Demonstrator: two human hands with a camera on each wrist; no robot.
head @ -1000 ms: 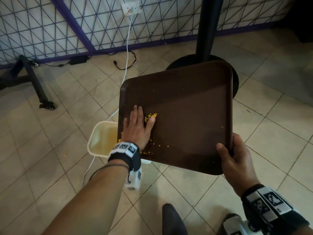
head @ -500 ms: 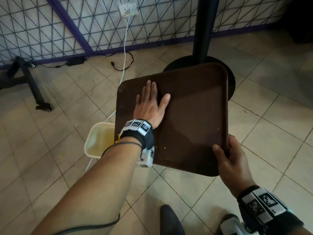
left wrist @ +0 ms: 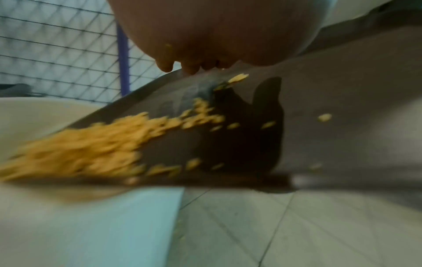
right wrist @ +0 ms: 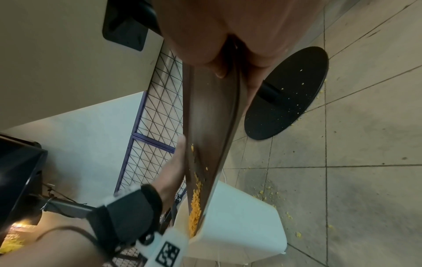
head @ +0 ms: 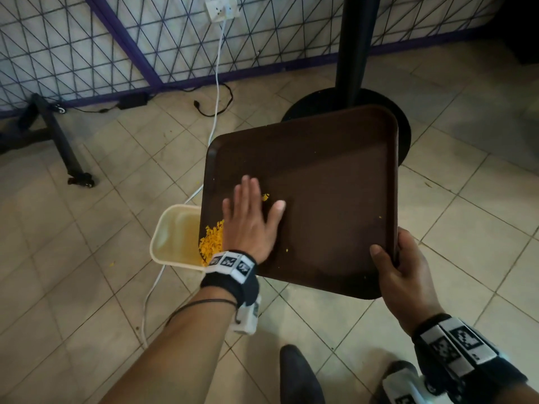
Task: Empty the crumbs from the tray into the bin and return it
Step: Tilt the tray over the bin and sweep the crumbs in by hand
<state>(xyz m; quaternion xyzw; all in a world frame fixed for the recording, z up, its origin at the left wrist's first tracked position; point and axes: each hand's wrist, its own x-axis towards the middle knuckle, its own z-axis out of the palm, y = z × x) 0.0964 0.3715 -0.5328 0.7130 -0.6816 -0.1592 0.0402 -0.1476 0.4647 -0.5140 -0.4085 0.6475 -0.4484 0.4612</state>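
Over the bin: I hold one brown tray [head: 320, 182] tilted, its low left corner above the one cream bin [head: 172, 234] standing on the tiled floor [head: 87, 287].
Hands: two, both mine, both on the tray.
Left hand [head: 248, 225]: laid flat on the tray's inner face, fingers straight and together, thumb spread; it grips nothing, the palm edge lies against the crumbs.
Right hand [head: 405, 275]: clamped on the tray's near right corner, thumb on the inner face, fingers wrapped behind the rim.
Crumbs [head: 211, 240]: one dense yellow heap at the low left corner beside my left wrist, spilling over the rim toward the bin in the left wrist view [left wrist: 75, 150]; a small clump by my fingers, several loose specks across the tray; too many to count.
Bin contents: I cannot tell, the tray edge covers part of the opening.
Stray crumbs: scattered on the floor tiles beside the bin [right wrist: 269, 195] and on the black round base.
Around: one black pole [head: 354, 48] on a round base [head: 402, 123] right behind the tray; one mesh fence with purple frame [head: 102, 39]; one white wall socket [head: 220, 7] with a white cable [head: 217, 91] running down past the bin; one black adapter [head: 132, 99] on the floor; one black wheeled stand [head: 58, 141] at left; my two dark shoes [head: 300, 377] at the bottom.
In the way: the tray hides part of the pole's base and the bin's right side.
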